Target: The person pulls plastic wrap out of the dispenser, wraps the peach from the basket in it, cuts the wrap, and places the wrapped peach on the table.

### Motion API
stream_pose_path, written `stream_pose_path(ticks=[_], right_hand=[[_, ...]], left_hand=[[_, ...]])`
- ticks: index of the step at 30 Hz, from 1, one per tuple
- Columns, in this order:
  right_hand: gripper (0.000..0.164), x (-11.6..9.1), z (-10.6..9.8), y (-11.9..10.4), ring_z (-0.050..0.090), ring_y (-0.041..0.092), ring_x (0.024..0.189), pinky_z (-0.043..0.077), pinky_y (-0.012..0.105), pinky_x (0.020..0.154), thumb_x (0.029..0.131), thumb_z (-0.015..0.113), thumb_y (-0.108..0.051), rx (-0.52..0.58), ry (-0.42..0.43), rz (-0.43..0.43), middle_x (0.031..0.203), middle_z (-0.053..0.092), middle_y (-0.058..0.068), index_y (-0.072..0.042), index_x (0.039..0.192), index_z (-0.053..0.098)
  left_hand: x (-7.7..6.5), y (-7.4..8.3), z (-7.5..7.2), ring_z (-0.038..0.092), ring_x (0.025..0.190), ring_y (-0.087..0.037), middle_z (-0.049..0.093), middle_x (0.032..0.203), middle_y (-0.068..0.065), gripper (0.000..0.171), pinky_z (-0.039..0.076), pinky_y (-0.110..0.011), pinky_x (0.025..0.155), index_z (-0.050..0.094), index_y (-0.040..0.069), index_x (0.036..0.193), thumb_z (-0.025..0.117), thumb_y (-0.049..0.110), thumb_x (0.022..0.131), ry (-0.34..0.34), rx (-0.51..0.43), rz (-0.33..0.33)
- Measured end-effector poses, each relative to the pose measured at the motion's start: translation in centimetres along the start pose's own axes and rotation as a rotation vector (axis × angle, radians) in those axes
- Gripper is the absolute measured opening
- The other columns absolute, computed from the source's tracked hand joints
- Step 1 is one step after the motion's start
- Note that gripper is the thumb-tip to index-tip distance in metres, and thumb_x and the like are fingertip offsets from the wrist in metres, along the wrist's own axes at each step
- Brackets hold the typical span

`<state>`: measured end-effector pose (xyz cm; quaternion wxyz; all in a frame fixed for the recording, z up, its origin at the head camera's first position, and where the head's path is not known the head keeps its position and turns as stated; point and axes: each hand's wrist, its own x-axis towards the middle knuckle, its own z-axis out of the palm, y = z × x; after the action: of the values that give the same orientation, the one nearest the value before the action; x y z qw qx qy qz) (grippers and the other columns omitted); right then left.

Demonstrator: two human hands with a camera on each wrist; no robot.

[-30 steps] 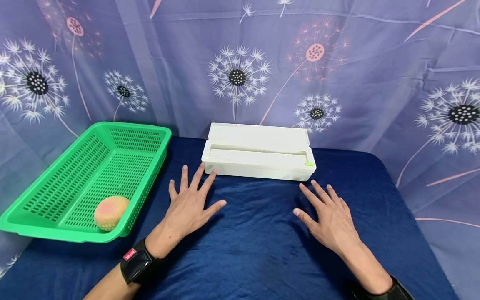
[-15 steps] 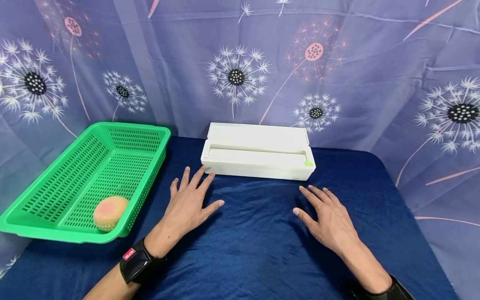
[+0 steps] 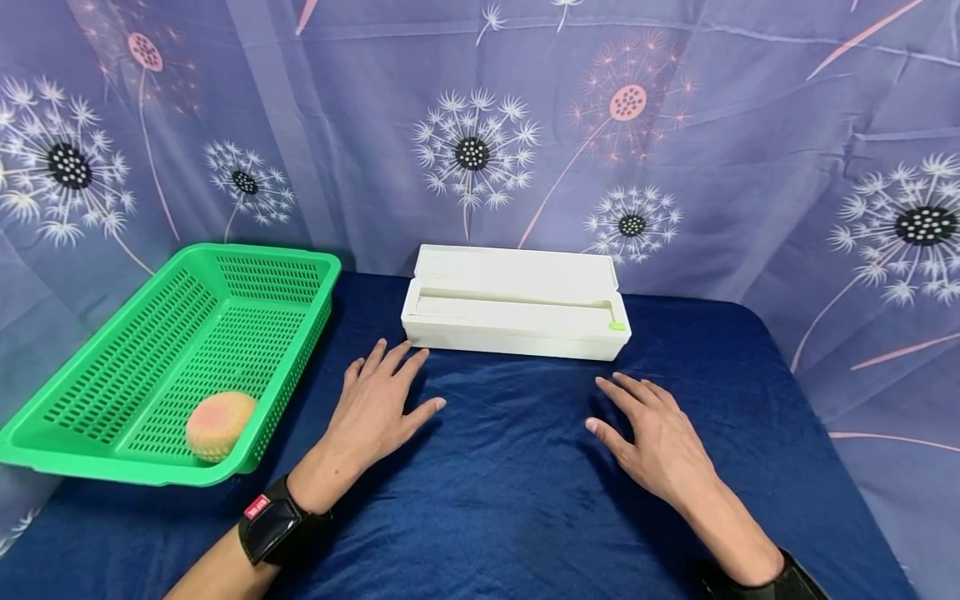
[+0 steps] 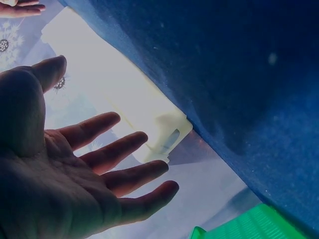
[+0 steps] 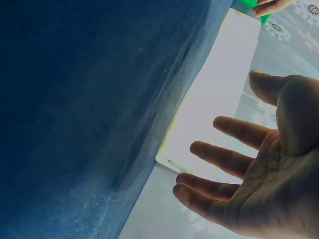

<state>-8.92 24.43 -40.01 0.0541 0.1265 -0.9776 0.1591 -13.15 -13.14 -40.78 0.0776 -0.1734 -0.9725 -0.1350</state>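
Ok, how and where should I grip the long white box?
The white box is probably best gripped at its two short ends, left hand and right hand coming in from their own sides: it is long and narrow, lying crosswise ahead of both, and its raised lid looks a weaker hold.

Creased purple-blue fabric backdrop (image 3: 352, 125), white and pink dandelion print (image 3: 473, 153), dark blue cloth-covered table (image 3: 510, 500)

The left hand (image 3: 366, 421) has drawn its fingertips back slightly from the box (image 3: 517, 329) and spreads them less. The right hand (image 3: 663, 450) has brought its fingers closer together, perhaps lowering them slightly; depth is hard to judge.
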Motion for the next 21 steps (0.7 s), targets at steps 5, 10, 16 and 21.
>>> stream_pose_path(ticks=[5,10,16,21], right_hand=[[0.062,-0.03,-0.03,0.00,0.043,0.055,0.143,0.033,0.070,0.115,0.103,0.070,-0.043,0.001,0.003,0.000,0.156,0.052,0.024,-0.011,0.155,0.056],[0.062,-0.06,0.02,-0.03,0.045,0.054,0.142,0.035,0.069,0.114,0.103,0.070,-0.042,0.000,0.009,-0.011,0.155,0.053,0.024,-0.010,0.154,0.057],[0.062,-0.09,0.11,-0.02,0.048,0.052,0.140,0.037,0.068,0.112,0.103,0.071,-0.042,-0.006,0.017,-0.024,0.154,0.054,0.024,-0.010,0.154,0.057],[0.063,-0.05,0.02,0.12,0.048,0.052,0.139,0.038,0.069,0.110,0.102,0.071,-0.042,-0.007,0.021,-0.041,0.153,0.054,0.025,-0.010,0.154,0.057]], left_hand=[[0.05,-0.05,0.05,0.035,0.153,-0.048,0.045,0.163,-0.019,0.076,0.035,-0.071,0.113,0.054,0.012,0.156,0.070,0.059,0.098,-0.005,0.007,0.000],[0.01,-0.19,0.00,0.039,0.151,-0.047,0.050,0.159,-0.020,0.071,0.037,-0.069,0.113,0.058,0.011,0.152,0.070,0.057,0.099,0.000,-0.002,0.007],[0.05,-0.42,-0.14,0.045,0.147,-0.047,0.056,0.152,-0.022,0.066,0.040,-0.067,0.110,0.062,0.009,0.148,0.072,0.053,0.099,0.026,-0.002,0.030],[0.20,-0.39,-0.32,0.046,0.146,-0.046,0.057,0.151,-0.021,0.064,0.041,-0.066,0.111,0.063,0.010,0.147,0.070,0.053,0.100,0.020,-0.009,0.034]])
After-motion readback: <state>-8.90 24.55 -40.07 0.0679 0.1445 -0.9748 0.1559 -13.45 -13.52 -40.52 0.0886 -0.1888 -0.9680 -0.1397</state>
